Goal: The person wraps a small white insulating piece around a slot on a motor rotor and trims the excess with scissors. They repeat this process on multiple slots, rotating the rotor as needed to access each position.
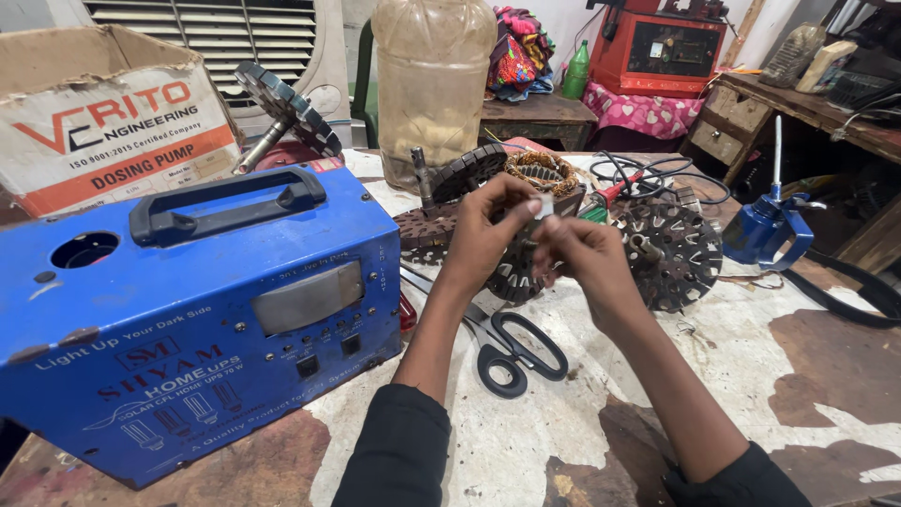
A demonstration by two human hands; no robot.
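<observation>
Can't really make out what the small pale piece point(545, 207) is, it's mostly hidden by fingertips. Left hand point(490, 233) and right hand point(584, 252) both pinch it, held above the middle of the worn table point(826, 357), over the black-handled scissors point(511, 347). The blue metal box point(188, 310) runs off the left edge.

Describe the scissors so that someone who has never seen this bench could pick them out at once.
Start at the big blue metal box with the carry handle on the left of the worn table. Just to its right, under the person's left hand, lie the scissors. They alone have two black loop handles, which point towards the person.
</observation>
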